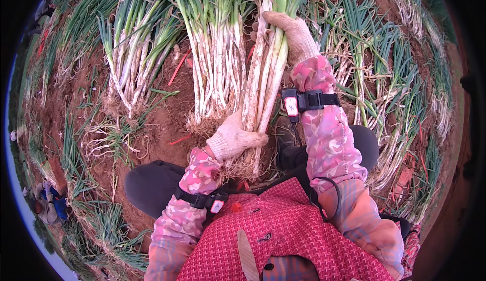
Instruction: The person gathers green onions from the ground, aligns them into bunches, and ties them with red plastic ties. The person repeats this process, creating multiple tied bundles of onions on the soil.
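Observation:
In a knitted work glove, my left hand (237, 137) grips a bundle of long green onions (262, 91) low on the white stalks, just above the roots. Higher up, where white turns to green, my gloved right hand (290, 32) is closed around the same bundle. The stalks are soiled and lean slightly, roots towards me. Directly left of them lies a larger bunch of green onions (218, 68), leaves pointing away. Another bunch (131, 66) rests on the soil farther left. Part of each hand's fingers is hidden behind the stalks.
Rows of pulled green onions (398, 76) lie on the right, more (87, 19) at the upper left. Small loose onion plants (110, 138) and a red ribbon (179, 68) lie on the reddish soil (163, 125). My knees flank the bundle. Another person (51, 205) is at the far left.

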`<action>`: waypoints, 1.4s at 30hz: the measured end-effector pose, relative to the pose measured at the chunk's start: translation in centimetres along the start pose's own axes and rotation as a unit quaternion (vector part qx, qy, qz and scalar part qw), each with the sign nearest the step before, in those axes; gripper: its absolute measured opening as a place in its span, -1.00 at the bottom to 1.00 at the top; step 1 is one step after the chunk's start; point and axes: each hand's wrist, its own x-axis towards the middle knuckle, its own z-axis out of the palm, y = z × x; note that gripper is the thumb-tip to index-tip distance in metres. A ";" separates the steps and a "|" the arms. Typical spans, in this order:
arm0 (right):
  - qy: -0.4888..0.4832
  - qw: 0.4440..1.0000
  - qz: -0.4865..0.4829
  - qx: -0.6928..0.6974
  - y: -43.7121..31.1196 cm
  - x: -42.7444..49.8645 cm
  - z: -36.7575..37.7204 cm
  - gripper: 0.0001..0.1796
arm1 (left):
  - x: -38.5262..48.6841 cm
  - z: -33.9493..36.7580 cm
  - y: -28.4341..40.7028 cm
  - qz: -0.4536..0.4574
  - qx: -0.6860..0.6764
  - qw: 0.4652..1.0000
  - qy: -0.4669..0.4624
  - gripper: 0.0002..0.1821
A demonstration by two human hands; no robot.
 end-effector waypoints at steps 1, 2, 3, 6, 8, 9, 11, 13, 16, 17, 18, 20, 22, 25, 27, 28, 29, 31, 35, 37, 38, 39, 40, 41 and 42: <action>-0.044 0.997 -0.062 -0.006 -1.1 1.4 1.4 -0.77 | 0.4 -1.1 0.7 0.048 0.044 0.998 0.024 -0.33; -0.024 0.997 -0.061 -0.045 -2.0 2.7 2.5 -0.77 | 1.1 -2.2 1.2 0.034 0.033 0.998 0.039 -0.34; -0.067 0.992 -0.093 -0.052 -2.4 4.1 3.7 -0.77 | 1.8 -3.3 1.6 0.067 0.011 0.997 0.045 -0.36; -0.084 0.983 -0.118 -0.113 -1.6 10.1 8.0 -0.65 | 4.4 -7.7 2.1 0.081 0.020 0.996 0.042 -0.45; -0.075 0.936 -0.145 -0.313 0.3 12.3 7.9 -0.52 | 6.4 -9.3 1.3 0.013 0.077 0.994 0.075 -0.41; -0.033 0.915 -0.080 -0.394 1.5 13.4 7.8 -0.41 | 7.3 -9.8 0.7 -0.022 0.096 0.991 0.086 -0.36; 0.000 0.833 0.047 -0.551 4.9 14.0 6.6 -0.12 | 8.5 -8.8 -1.1 -0.114 0.150 0.975 0.117 -0.34; -0.035 0.867 -0.166 -0.469 8.1 13.1 4.0 -0.01 | 9.5 -7.8 -2.2 -0.115 0.178 0.969 0.127 -0.26; 0.001 0.843 0.014 -0.537 10.6 14.8 2.7 0.04 | 10.8 -8.7 -2.2 -0.173 0.268 0.945 0.067 -0.30; 0.014 0.842 0.017 -0.539 11.3 15.2 2.5 -0.06 | 11.5 -9.3 -2.0 -0.230 0.326 0.916 0.046 -0.30; 0.016 0.825 0.026 -0.564 11.9 15.5 2.3 -0.04 | 12.7 -9.9 -1.8 -0.256 0.382 0.888 0.028 -0.31; 0.028 0.800 -0.029 -0.599 12.6 15.9 2.2 0.04 | 14.5 -10.4 -1.7 -0.271 0.341 0.900 -0.014 -0.28; 0.045 0.803 -0.009 -0.594 12.9 15.9 2.1 0.04 | 15.3 -10.0 -1.5 -0.262 0.439 0.859 -0.011 -0.13; 0.055 0.816 -0.032 -0.574 12.5 15.5 2.3 0.00 | 15.7 -8.7 -0.2 -0.256 0.538 0.803 0.026 0.02; 0.071 0.798 -0.012 -0.599 12.0 15.5 2.7 -0.01 | 15.8 -7.9 1.1 -0.221 0.603 0.766 0.025 0.06; 0.067 0.823 -0.001 -0.564 11.9 15.4 2.8 -0.04 | 16.2 -7.7 1.7 -0.302 0.610 0.732 -0.028 0.13; 0.029 0.844 0.044 -0.533 11.7 15.7 3.0 -0.06 | 16.0 -7.1 1.8 -0.310 0.637 0.706 -0.013 0.08; 0.062 0.818 0.005 -0.572 11.9 16.0 3.1 -0.09 | 15.7 -6.3 1.7 -0.299 0.665 0.683 0.044 0.06; 0.094 0.823 -0.123 -0.547 13.2 16.1 2.1 -0.14 | 14.1 -4.7 -0.1 -0.205 0.638 0.702 0.243 0.02; 0.076 0.843 -0.093 -0.525 13.7 15.9 1.5 -0.08 | 13.3 -4.5 -0.8 -0.168 0.593 0.720 0.320 -0.02; 0.060 0.839 -0.092 -0.533 13.8 15.8 1.2 -0.07 | 13.3 -4.6 -1.0 -0.048 0.604 0.720 0.339 0.04; 0.063 0.831 -0.095 -0.545 13.7 15.7 1.2 -0.07 | 13.3 -4.9 -1.1 -0.007 0.618 0.710 0.337 0.15; 0.055 0.825 -0.091 -0.554 13.5 15.6 1.1 -0.03 | 13.8 -5.4 -1.1 0.100 0.648 0.682 0.324 0.19; 0.047 0.824 -0.089 -0.557 13.2 15.5 1.2 0.01 | 14.3 -5.8 -1.3 0.189 0.668 0.649 0.309 0.23; 0.026 0.845 -0.060 -0.531 12.8 15.5 1.2 0.04 | 14.9 -6.1 -1.6 0.151 0.686 0.647 0.295 0.26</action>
